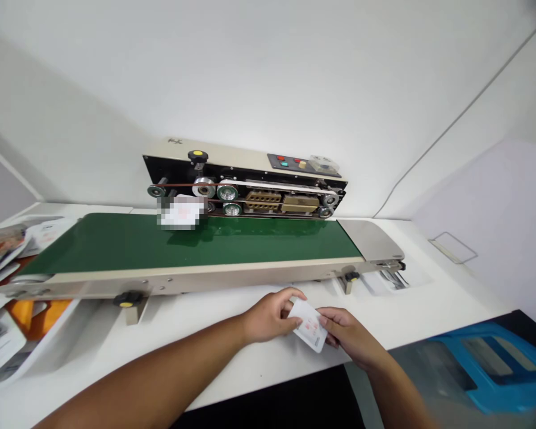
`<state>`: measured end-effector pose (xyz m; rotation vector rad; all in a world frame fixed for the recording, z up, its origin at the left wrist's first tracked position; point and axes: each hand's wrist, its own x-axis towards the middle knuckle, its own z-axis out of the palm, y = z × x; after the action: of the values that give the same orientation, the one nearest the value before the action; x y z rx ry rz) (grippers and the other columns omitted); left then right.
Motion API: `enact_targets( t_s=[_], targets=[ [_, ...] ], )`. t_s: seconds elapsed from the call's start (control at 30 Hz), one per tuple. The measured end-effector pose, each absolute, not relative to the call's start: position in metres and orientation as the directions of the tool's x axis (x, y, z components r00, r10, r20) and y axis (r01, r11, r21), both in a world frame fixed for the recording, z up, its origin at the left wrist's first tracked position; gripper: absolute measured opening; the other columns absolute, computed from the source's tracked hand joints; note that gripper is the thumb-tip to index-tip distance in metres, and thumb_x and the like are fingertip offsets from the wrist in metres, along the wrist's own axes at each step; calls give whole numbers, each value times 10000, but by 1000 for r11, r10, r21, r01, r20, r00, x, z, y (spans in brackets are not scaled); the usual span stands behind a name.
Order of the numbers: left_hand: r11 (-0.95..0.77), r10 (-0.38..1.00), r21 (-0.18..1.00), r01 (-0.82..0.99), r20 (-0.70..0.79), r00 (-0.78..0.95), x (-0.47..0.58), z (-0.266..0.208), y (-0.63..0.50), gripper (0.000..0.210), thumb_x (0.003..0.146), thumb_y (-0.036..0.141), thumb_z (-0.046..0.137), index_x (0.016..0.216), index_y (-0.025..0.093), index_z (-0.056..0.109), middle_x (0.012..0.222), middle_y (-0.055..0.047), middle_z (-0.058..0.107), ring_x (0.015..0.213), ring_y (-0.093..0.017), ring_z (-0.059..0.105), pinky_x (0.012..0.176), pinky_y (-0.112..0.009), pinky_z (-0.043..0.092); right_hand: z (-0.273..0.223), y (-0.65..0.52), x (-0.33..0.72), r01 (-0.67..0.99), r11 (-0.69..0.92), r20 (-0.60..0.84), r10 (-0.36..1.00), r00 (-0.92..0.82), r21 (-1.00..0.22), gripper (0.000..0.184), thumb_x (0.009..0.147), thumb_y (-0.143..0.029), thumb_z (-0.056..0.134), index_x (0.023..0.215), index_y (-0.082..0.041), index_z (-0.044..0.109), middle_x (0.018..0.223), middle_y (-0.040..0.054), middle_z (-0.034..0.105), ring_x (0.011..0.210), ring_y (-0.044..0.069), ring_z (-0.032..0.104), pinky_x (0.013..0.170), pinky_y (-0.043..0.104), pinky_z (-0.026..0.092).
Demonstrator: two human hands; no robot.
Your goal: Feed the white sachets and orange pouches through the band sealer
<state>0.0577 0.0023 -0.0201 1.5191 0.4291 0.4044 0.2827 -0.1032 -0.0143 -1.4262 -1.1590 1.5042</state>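
Observation:
A small white pouch (310,328) with reddish print is held low over the white table, in front of a band sealer (245,170). My left hand (271,317) grips its left edge, thumb on the face. On its right side, my right hand (351,335) pinches the edge, the other fingers partly hidden behind it. Another white pouch (183,211), blurred by pixelation, hangs at the left end of the sealer's rollers, above the green conveyor belt (268,241).
To the left, a white bin (58,339) holds several pouches, some orange. A blue-lidded container (500,363) stands low at the right. A tray (411,280) with small items sits under the conveyor's right end. Black-and-yellow knobs (128,299) stick out along the conveyor's front.

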Motion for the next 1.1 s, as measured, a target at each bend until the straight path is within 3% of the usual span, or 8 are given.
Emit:
enact_targets(
  t_s=[0.2, 0.37, 0.47, 0.53, 0.63, 0.73, 0.87, 1.1],
  targets=[
    [47, 542, 998, 28, -49, 839, 60, -20, -1, 413, 824, 274, 754, 1127, 206, 482, 698, 59, 628, 525, -93, 538, 458, -168, 370, -14, -102, 287, 181, -240, -246, 969, -6, -954, 418, 923, -560, 636, 932, -153, 728, 593, -42, 502, 525, 90, 375, 512, 228, 279],
    [69, 582, 994, -88, 32, 813, 63, -28, 1, 459, 835, 357, 764, 1090, 224, 406, 800, 16, 676, 553, -102, 573, 496, -202, 445, 19, -93, 312, 295, -209, -204, 978, 49, -932, 408, 859, -559, 704, 915, -157, 746, 627, -12, 591, 517, 98, 429, 498, 230, 311],
    [27, 581, 996, -86, 54, 812, 62, -29, 3, 462, 867, 370, 740, 1150, 224, 406, 913, -22, 705, 584, -97, 580, 547, -225, 470, 53, -69, 342, 220, -77, -6, 952, 305, -972, 397, 792, -518, 777, 950, -154, 754, 575, -23, 578, 490, 98, 444, 465, 222, 327],
    [-13, 569, 999, -51, 49, 821, 61, -28, 4, 450, 887, 352, 720, 1194, 221, 419, 940, -28, 707, 599, -96, 580, 562, -227, 459, 75, -43, 361, 133, 101, 155, 844, 513, -986, 381, 754, -453, 811, 975, -149, 746, 519, -51, 525, 476, 90, 452, 446, 205, 346],
    [-72, 567, 997, -24, 61, 821, 59, -24, 3, 436, 894, 322, 698, 1227, 218, 436, 953, -30, 708, 633, -107, 587, 574, -230, 440, 98, -1, 381, 60, 230, 209, 710, 673, -971, 300, 720, -320, 816, 944, -145, 719, 572, -32, 589, 504, 87, 532, 456, 184, 445],
    [-154, 573, 988, -2, 91, 815, 57, -21, 4, 433, 890, 295, 687, 1246, 218, 454, 962, -31, 717, 682, -122, 596, 612, -242, 444, 104, 33, 383, 2, 174, 129, 720, 681, -985, 190, 712, -220, 799, 830, -159, 663, 607, 1, 642, 525, 111, 607, 476, 198, 544],
    [-214, 561, 977, -1, 124, 819, 55, -20, 6, 435, 897, 286, 670, 1271, 218, 459, 975, -33, 725, 719, -133, 603, 658, -258, 453, 100, 57, 368, -62, 119, 59, 803, 593, -991, 181, 706, -145, 797, 785, -158, 635, 617, 20, 652, 536, 125, 637, 516, 221, 601],
    [-276, 559, 961, 12, 150, 816, 57, -23, 7, 436, 882, 273, 669, 1273, 212, 485, 1013, -34, 735, 667, -118, 543, 631, -245, 429, 103, 67, 341, -112, 65, 5, 884, 467, -992, 129, 711, -135, 770, 795, -127, 674, 648, 21, 636, 575, 110, 630, 580, 214, 604]
  ],
)
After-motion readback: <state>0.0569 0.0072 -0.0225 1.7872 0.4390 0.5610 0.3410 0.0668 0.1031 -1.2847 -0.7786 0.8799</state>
